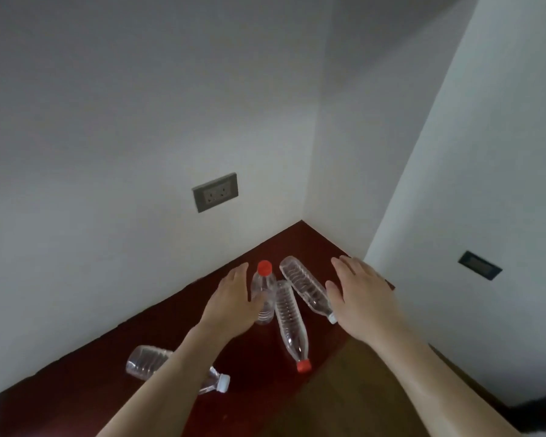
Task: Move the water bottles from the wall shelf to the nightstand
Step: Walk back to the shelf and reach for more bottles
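Bottle (145,362) lying at left — middle hidden behind left forearm.

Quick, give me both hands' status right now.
Left hand: open, thumb touching the upright red-capped bottle, not gripping it.
Right hand: open, empty, above the white-capped bottle.

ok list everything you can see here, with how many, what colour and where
red-cap bottles: 2, clear; one upright by the left hand, one lying beside it, cap toward the camera
white-cap bottles: 2, clear, lying; one by the right hand, one partly under the left forearm
shelf: 1, dark red-brown, in the wall corner
sockets: 2, grey; one on the left wall, one on the right wall
left hand: open, at the upright bottle
right hand: open, over the shelf
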`<state>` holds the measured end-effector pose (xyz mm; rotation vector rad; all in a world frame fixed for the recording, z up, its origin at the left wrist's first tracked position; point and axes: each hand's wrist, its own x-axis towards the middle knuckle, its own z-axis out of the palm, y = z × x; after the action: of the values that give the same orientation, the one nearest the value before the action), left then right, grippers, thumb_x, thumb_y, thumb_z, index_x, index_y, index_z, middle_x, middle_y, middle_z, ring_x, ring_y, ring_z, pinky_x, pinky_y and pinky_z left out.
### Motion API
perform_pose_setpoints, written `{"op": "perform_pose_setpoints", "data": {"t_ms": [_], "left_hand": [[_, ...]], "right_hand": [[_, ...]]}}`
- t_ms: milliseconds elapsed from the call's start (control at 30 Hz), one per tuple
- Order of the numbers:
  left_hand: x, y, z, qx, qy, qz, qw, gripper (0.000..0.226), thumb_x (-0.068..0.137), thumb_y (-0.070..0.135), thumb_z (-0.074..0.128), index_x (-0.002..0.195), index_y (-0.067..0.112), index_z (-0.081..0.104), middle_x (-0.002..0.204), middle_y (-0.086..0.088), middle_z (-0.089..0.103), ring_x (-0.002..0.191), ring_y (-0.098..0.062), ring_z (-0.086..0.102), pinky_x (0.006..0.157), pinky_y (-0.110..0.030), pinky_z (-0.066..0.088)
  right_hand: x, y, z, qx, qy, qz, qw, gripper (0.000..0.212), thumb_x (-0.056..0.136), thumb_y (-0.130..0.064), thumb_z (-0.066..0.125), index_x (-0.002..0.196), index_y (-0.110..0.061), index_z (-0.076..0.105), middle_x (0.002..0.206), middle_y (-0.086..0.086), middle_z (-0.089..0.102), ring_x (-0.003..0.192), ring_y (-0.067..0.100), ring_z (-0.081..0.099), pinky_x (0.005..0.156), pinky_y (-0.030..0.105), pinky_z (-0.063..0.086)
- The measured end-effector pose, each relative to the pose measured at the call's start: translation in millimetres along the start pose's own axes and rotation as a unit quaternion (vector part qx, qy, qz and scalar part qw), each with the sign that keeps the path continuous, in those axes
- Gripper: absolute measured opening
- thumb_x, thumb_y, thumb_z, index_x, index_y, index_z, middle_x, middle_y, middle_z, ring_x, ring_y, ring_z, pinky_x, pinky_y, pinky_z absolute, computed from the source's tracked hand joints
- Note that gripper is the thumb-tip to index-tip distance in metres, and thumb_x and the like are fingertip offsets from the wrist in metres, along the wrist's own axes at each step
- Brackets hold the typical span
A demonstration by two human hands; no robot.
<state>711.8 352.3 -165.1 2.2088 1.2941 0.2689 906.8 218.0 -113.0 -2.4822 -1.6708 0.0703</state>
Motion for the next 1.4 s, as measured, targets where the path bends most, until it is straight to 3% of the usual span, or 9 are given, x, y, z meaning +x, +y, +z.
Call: {"op": "perform_pose_setpoints", "data": {"t_ms": [100, 200, 300, 400, 667, 967, 1133, 1300, 1400], "left_hand": [[25.0, 1.7, 21.2, -0.076, -0.027, -0.067, 0.995, 0.098, 0.085, 0.057, 0.066, 0.158, 0.017, 0.015, 0.162, -0.007, 0.027, 0.147, -0.024, 0.031, 0.118, -0.04, 0.029], [44.9, 6.0, 39.6, -0.118, -0.013, -0.105, 0.987, 0.094, 0.081, 0.052, 0.072, 0.156, 0.022, 0.023, 0.154, -0.001, 0.041, 0.138, -0.02, 0.045, 0.114, -0.04, 0.038], [57.6, 7.3, 56.0, -0.145, 0.031, -0.12, 0.982, 0.043, 0.079, 0.042, 0.074, 0.118, 0.038, 0.057, 0.116, 0.014, 0.066, 0.107, -0.01, 0.065, 0.09, -0.029, 0.053], [61.2, 16.6, 63.1, -0.143, 0.058, -0.125, 0.98, 0.02, 0.08, 0.038, 0.075, 0.093, 0.04, 0.058, 0.094, 0.015, 0.068, 0.087, -0.003, 0.066, 0.075, -0.024, 0.052], [64.1, 38.5, 78.8, -0.128, 0.098, -0.149, 0.976, 0.015, 0.08, 0.044, 0.07, 0.086, 0.033, 0.061, 0.085, 0.011, 0.069, 0.077, -0.005, 0.066, 0.069, -0.033, 0.056], [57.7, 41.5, 91.4, -0.143, 0.144, -0.153, 0.967, 0.015, 0.08, 0.033, 0.075, 0.089, 0.035, 0.063, 0.087, 0.013, 0.07, 0.079, -0.002, 0.066, 0.071, -0.029, 0.055], [56.9, 44.0, 89.5, -0.151, 0.151, -0.161, 0.964, 0.026, 0.08, 0.027, 0.079, 0.09, 0.041, 0.059, 0.089, 0.016, 0.068, 0.081, 0.003, 0.064, 0.067, -0.015, 0.045], [57.4, 48.1, 83.2, -0.165, 0.148, -0.165, 0.961, 0.026, 0.081, 0.028, 0.078, 0.085, 0.043, 0.057, 0.089, 0.014, 0.068, 0.082, -0.001, 0.063, 0.068, -0.02, 0.047], [56.6, 50.7, 78.6, -0.177, 0.139, -0.162, 0.961, 0.029, 0.081, 0.03, 0.078, 0.083, 0.045, 0.054, 0.089, 0.015, 0.066, 0.083, 0.0, 0.063, 0.067, -0.019, 0.046]], "right_hand": [[26.8, 18.2, 15.3, 0.023, -0.021, -0.017, 0.999, 0.058, 0.1, -0.046, 0.022, 0.152, -0.019, 0.023, 0.159, 0.001, 0.025, 0.147, 0.019, 0.018, 0.12, 0.039, 0.016], [50.7, 38.1, 35.5, 0.04, -0.039, -0.039, 0.998, 0.057, 0.1, -0.045, 0.023, 0.152, -0.019, 0.024, 0.158, 0.001, 0.027, 0.146, 0.019, 0.02, 0.12, 0.038, 0.016], [68.4, 54.5, 57.8, 0.053, -0.061, -0.061, 0.995, 0.057, 0.101, -0.046, 0.023, 0.152, -0.02, 0.024, 0.157, 0.001, 0.028, 0.146, 0.019, 0.021, 0.12, 0.038, 0.017], [80.3, 69.7, 78.4, 0.073, -0.091, -0.072, 0.991, 0.058, 0.1, -0.047, 0.025, 0.151, -0.02, 0.025, 0.156, 0.001, 0.031, 0.145, 0.019, 0.024, 0.119, 0.038, 0.019], [89.8, 112.6, 134.8, 0.119, -0.187, -0.062, 0.973, 0.063, 0.095, -0.047, 0.046, 0.146, -0.015, 0.029, 0.142, 0.004, 0.046, 0.128, 0.022, 0.044, 0.103, 0.035, 0.041], [84.5, 122.4, 198.6, 0.186, -0.207, -0.028, 0.96, 0.068, 0.088, -0.034, 0.062, 0.143, -0.024, 0.022, 0.103, -0.006, 0.064, 0.082, 0.01, 0.063, 0.067, 0.031, 0.058], [84.6, 123.1, 187.0, 0.186, -0.189, -0.029, 0.964, 0.06, 0.088, -0.028, 0.061, 0.138, -0.021, 0.03, 0.102, -0.004, 0.064, 0.08, 0.01, 0.062, 0.069, 0.027, 0.055], [96.5, 124.6, 140.7, 0.187, -0.119, -0.053, 0.974, 0.024, 0.086, -0.032, 0.061, 0.104, -0.02, 0.051, 0.09, -0.006, 0.059, 0.076, 0.008, 0.056, 0.065, 0.024, 0.044], [109.0, 115.9, 111.4, 0.175, -0.071, -0.074, 0.979, 0.021, 0.087, -0.035, 0.062, 0.098, -0.019, 0.056, 0.087, -0.006, 0.055, 0.075, 0.009, 0.053, 0.065, 0.025, 0.042]]}}
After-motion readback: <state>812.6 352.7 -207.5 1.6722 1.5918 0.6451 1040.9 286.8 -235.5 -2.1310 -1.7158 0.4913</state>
